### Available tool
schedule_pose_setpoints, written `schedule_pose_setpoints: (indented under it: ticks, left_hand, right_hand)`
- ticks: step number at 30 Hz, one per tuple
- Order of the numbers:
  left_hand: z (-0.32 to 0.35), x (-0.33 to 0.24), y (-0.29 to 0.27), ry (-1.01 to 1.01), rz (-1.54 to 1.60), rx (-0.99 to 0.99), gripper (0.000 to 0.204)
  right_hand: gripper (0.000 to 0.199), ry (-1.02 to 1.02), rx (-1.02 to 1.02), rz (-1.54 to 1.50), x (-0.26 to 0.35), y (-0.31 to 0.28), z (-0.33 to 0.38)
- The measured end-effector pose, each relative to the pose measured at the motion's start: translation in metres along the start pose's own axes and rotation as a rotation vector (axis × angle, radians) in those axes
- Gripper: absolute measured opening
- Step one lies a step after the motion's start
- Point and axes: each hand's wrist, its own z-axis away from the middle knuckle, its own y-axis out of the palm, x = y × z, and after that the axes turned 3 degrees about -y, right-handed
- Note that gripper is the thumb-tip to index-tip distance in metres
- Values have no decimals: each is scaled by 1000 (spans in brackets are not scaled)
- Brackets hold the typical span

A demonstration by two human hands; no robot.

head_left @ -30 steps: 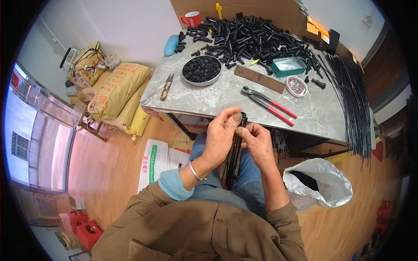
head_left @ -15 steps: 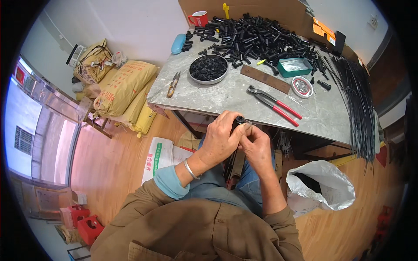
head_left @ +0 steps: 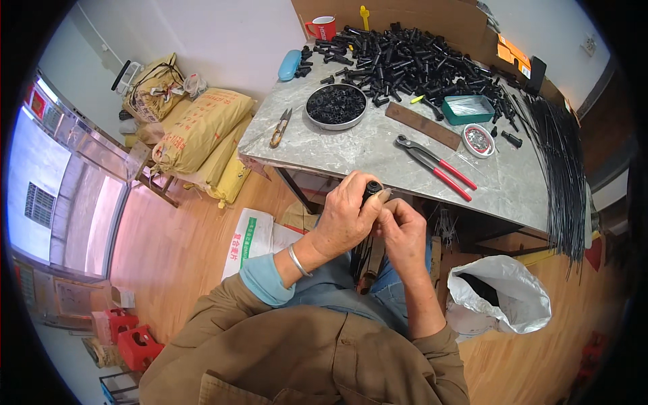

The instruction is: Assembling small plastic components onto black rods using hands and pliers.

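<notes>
Over lap: left hand [head_left: 347, 219], right hand [head_left: 403, 233] grip black cylindrical cap [head_left: 372, 190].

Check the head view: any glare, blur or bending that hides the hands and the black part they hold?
Head view: fisheye bends the table edge; bright pinkish window glare at left; left hand, right hand and small black part are evenly lit and sharp; the rim is black.

A small home workshop: a marble-topped desk [head_left: 378, 152] heaped with black plastic parts [head_left: 412, 57], red-handled pliers [head_left: 435, 165], stacked sacks [head_left: 202, 131] nearby.
</notes>
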Motion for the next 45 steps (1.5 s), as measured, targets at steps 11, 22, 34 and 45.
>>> schedule_pose_setpoints:
  ticks: [11,22,34,45]
  left_hand:
    - [-8,-1,-15,-373,723,401,38]
    - [-3,7,-12,-401,961,497,44]
    - [7,0,7,-559,1163,198,58]
    - [5,-17,11,-684,947,-3,58]
  right_hand:
    - [30,49,131,-73,-6,-16,3]
    - [30,35,146,-66,1,-11,7]
    - [26,-288,-35,203,59,-14,-18]
    - [9,-331,-65,155,33,-4,-14]
